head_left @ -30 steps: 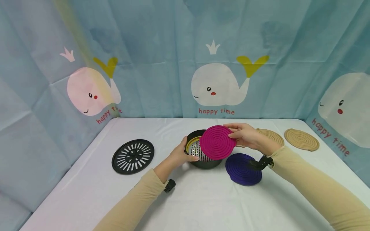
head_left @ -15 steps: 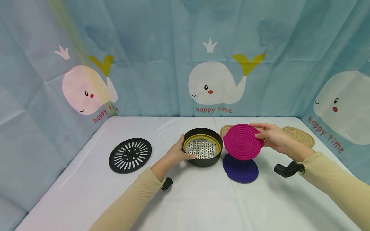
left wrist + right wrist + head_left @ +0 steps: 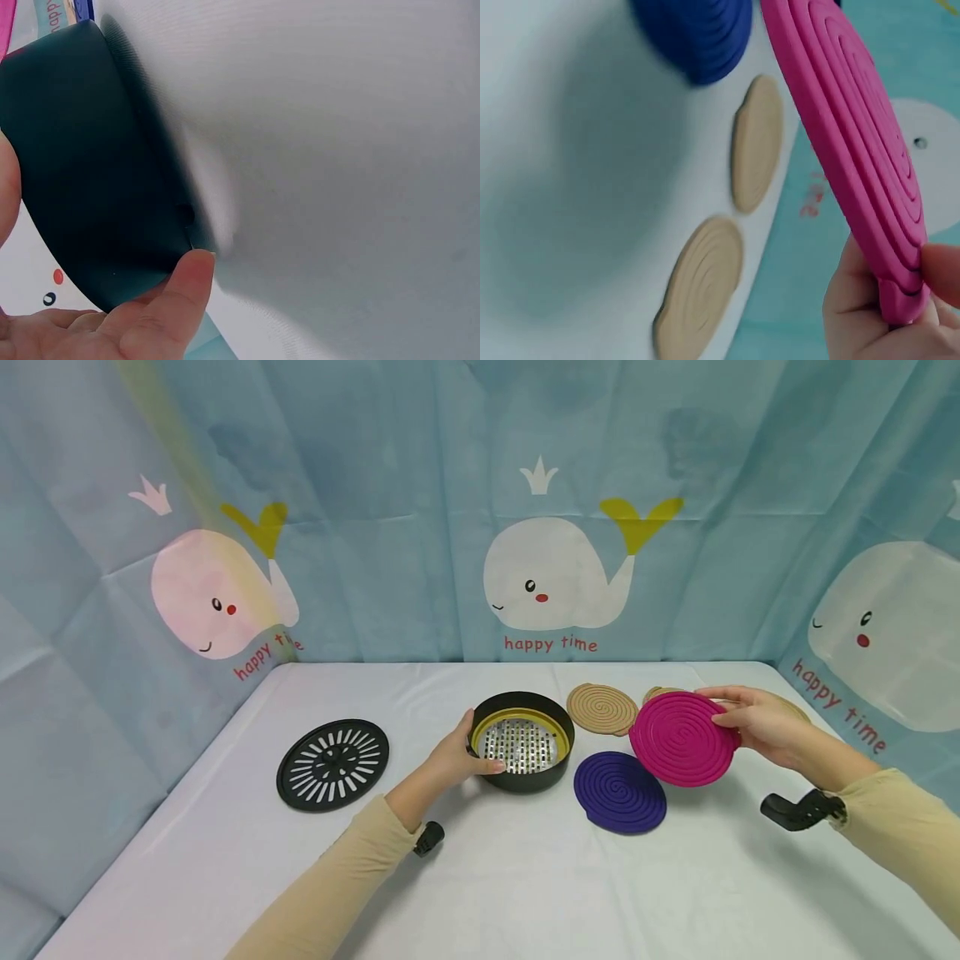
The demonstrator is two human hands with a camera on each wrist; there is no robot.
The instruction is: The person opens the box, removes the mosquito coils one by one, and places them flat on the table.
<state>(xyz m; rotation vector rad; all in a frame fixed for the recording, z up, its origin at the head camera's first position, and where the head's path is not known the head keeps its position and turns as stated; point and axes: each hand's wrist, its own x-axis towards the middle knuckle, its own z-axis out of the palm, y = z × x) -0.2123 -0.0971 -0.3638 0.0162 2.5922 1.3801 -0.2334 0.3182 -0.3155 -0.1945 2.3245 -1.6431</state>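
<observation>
My left hand (image 3: 452, 762) grips the left side of a black round bowl-like container (image 3: 525, 783), thumb over the rim. Inside it sit a yellow ring and a metal plate (image 3: 519, 747) full of holes. In the left wrist view, fingers press the dark outer wall (image 3: 82, 157) of that container near its base. My right hand (image 3: 768, 725) pinches a pink spiral coaster (image 3: 684, 739) by its right edge, held tilted above the table. The right wrist view shows the pink coaster (image 3: 855, 142) nearly edge-on, between thumb and fingers.
A purple spiral coaster (image 3: 618, 793) lies right of the container. Behind it is a beige coaster (image 3: 602, 708); another beige one (image 3: 705, 289) is partly hidden behind the pink coaster in the head view. A black slotted disc (image 3: 335, 766) lies at left. A whale-print curtain (image 3: 420, 568) stands behind.
My right hand has carried the pink coaster rightward from in front of the container, past the purple coaster, uncovering the metal plate and a beige coaster. The left hand keeps its grip on the container.
</observation>
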